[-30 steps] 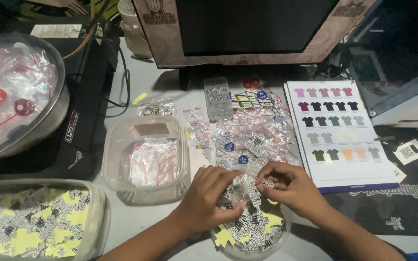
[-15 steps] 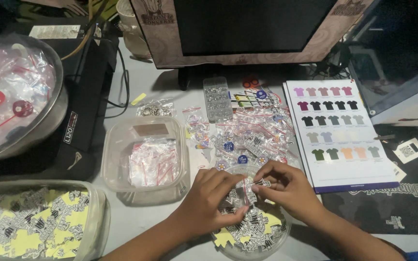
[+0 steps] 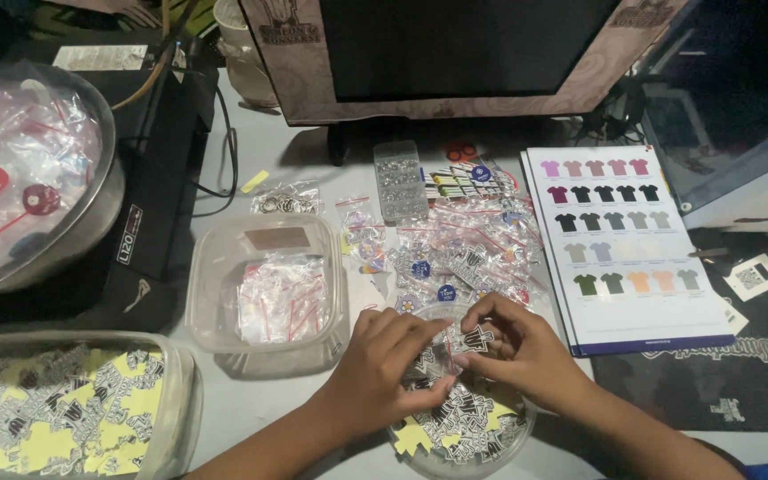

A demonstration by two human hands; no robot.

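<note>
Both hands are working over a round clear bowl [image 3: 500, 449] at the near edge of the bench [image 3: 251, 156], the landmark for everything here. The bowl is holding a heap of black-and-white stickers [image 3: 464, 427] with yellow backing showing through. The right hand [image 3: 526, 348] is pinching one black-and-white sticker [image 3: 476, 339] between thumb and fingers just above the bowl's far rim. The left hand [image 3: 388, 364] is curling over the bowl's left side, its fingers [image 3: 428, 391] bent down among the stickers and pressing toward the held piece; whether they are grasping anything of their own I cannot tell.

Just left of the bowl, a square clear tub [image 3: 264, 293] is holding small clear zip bags with red strips. Farther left of the bowl, a rectangular clear tub [image 3: 73, 413] is filled with the same kind of stickers. Beyond the bowl, loose packed bags [image 3: 473, 249] are lying in a scatter. Right of the bowl, a printed colour chart of small shirts [image 3: 620, 244] is lying flat. Well beyond the bowl, a dark monitor [image 3: 464, 44] is standing.
</note>
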